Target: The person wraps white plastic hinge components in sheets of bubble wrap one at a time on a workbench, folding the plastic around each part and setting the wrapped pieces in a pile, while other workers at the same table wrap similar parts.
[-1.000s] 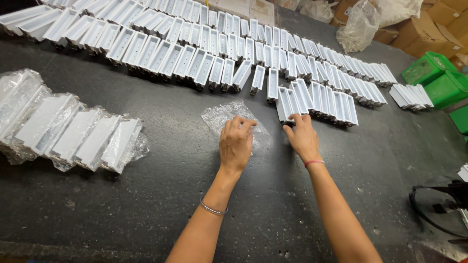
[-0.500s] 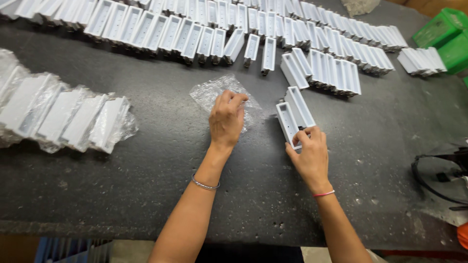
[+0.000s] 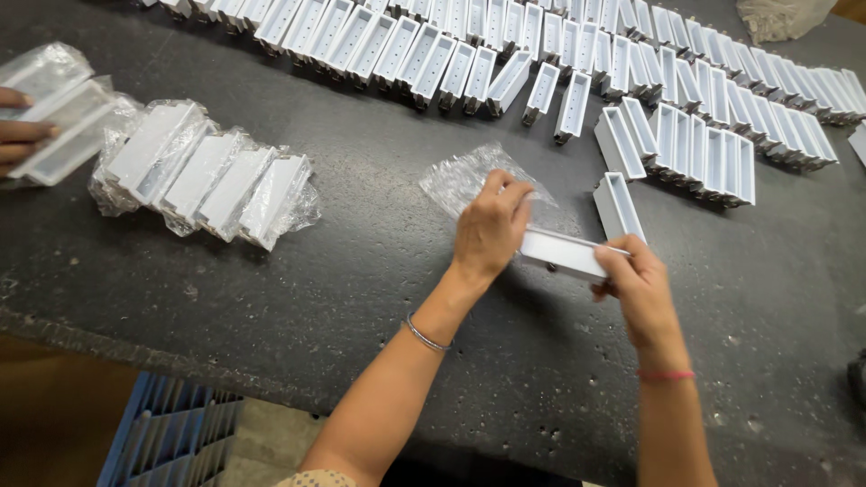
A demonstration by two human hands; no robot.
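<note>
My left hand (image 3: pixel 489 225) and my right hand (image 3: pixel 636 287) both grip one long white plastic channel part (image 3: pixel 564 253), held crosswise just above the dark table (image 3: pixel 379 298). The left hand also rests over a clear crinkled plastic bag (image 3: pixel 456 180) lying on the table. Another white part (image 3: pixel 618 204) lies just beyond the right hand. A loose group of the same parts (image 3: pixel 713 158) stands behind it.
A long row of white parts (image 3: pixel 469 45) runs along the far side. Several parts wrapped in clear bags (image 3: pixel 207 176) lie at the left, where another person's hand (image 3: pixel 23 135) holds one. A blue crate (image 3: pixel 167 433) sits below the table edge.
My right hand has pulled one white part away from the group toward me, and my left hand has come across onto its other end. The view has tilted down and nearer.
</note>
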